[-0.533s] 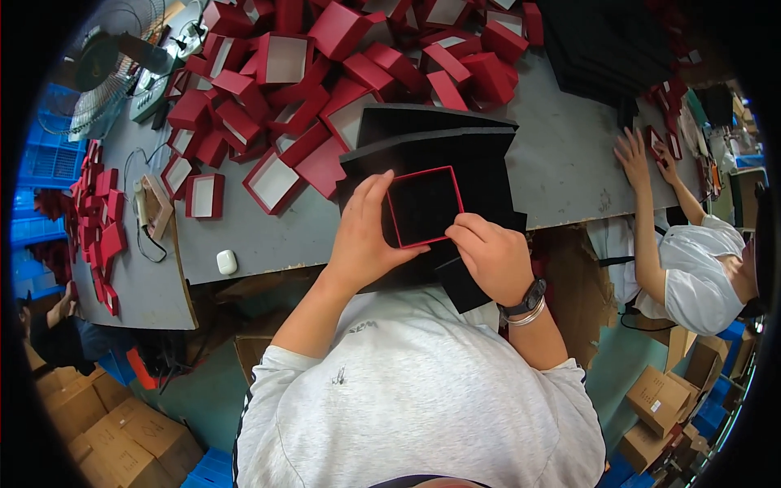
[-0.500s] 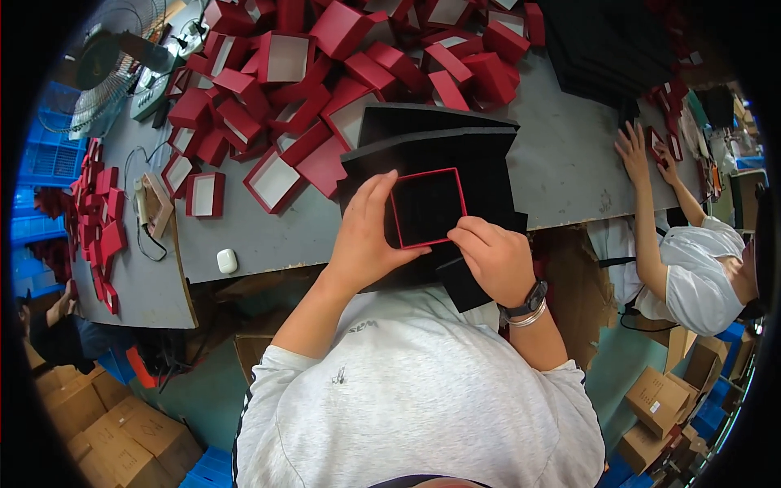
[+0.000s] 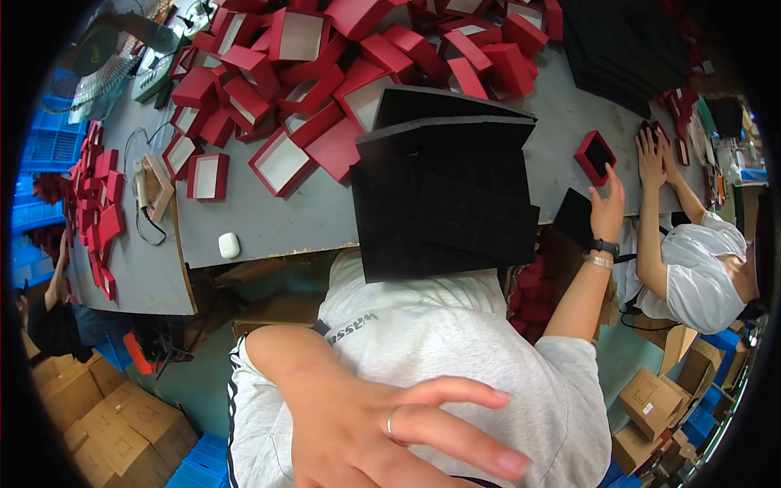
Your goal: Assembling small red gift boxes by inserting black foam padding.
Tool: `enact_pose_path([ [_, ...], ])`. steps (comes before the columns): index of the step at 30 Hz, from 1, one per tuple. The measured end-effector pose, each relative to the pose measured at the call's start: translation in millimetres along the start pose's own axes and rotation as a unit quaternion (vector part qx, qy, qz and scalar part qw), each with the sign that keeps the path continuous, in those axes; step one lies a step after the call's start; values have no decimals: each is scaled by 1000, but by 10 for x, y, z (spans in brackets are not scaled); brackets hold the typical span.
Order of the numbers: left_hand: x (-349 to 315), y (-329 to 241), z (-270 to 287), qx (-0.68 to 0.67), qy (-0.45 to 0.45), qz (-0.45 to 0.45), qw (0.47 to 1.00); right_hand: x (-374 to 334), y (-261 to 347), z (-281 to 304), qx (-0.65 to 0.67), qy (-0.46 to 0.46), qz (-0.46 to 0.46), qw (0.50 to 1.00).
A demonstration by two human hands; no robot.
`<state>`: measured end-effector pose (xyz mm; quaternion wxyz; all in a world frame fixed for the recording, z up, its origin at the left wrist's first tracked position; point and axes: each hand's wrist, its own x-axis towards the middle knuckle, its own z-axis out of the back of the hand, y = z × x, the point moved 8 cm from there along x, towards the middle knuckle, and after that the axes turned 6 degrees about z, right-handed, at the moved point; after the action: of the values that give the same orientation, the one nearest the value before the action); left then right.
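Note:
My left hand (image 3: 366, 431) is raised close to the camera, fingers spread and nothing in it; a ring shows on one finger. On the right my right hand (image 3: 608, 213), with a dark watch at the wrist, reaches over the table edge. Its fingertips are at a small red box (image 3: 584, 163) with a black inside, lying on the table. A thin black square sheet (image 3: 573, 218) sticks out beside this hand's palm, apparently held by the lower fingers, which are partly hidden. In front of me lies a stack of black foam sheets (image 3: 439, 211), overhanging the table edge.
Many red boxes with white insides (image 3: 297, 37) heap across the back of the grey table (image 3: 268, 228). A white earbud case (image 3: 229, 246) lies near the front edge. More black sheets (image 3: 618, 57) are stacked back right. A co-worker's hands (image 3: 651, 159) work at far right.
The red box has gone from between both hands to the table on the right. My right hand moved right with the black sheet; my left hand let go and came up toward the camera.

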<state>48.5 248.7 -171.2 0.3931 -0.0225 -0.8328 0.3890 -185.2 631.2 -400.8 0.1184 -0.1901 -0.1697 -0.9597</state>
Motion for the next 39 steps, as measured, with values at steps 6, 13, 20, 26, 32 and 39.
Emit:
enact_pose_path([
  [6, 162, 201, -210, -79, -29, 48, 995, -256, 459, 256, 372, 29, -149, 916],
  [13, -195, 58, 394, 175, -91, -125, 972, -405, 2179, 853, 567, 302, 57, 764],
  [20, -1733, 414, 2745, 522, -538, 281, 599, -379, 3508, 2040, 450, 86, 479, 748],
  [26, -1475, 519, 2868, 684, -498, 240, 477, -198, 3530, 1987, 512, 81, 441, 733],
  [32, -1382, 494, 3013, 740, -425, 217, 474, -444, 3240, 1928, 511, -79, 541, 663],
  [39, -1177, 85, 2148, 475, -474, 149, 726, -696, 2679, 974, 792, 258, 243, 497],
])
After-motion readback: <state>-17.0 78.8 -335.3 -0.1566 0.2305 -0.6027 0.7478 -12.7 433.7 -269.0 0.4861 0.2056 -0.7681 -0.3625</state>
